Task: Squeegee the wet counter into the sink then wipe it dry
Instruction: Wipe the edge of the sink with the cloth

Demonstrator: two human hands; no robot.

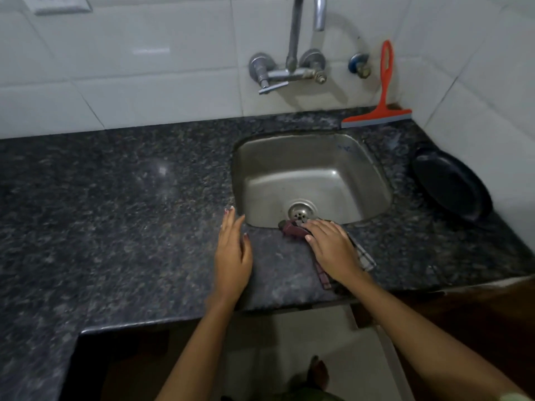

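My right hand (330,247) presses flat on a checked maroon cloth (292,228) on the dark granite counter (115,204), right at the front rim of the steel sink (341,157). One end of the cloth hangs over the rim by the drain. To the left of the cloth, my left hand (233,253) rests flat on the counter with its fingers apart and holds nothing. An orange squeegee (382,108) leans upright against the tiled wall behind the sink, its blade on the counter.
A wall tap (289,70) hangs over the sink. A black plate (454,186) leans at the right wall corner. The counter's front edge steps back on the left, with floor and a bare foot (318,371) below.
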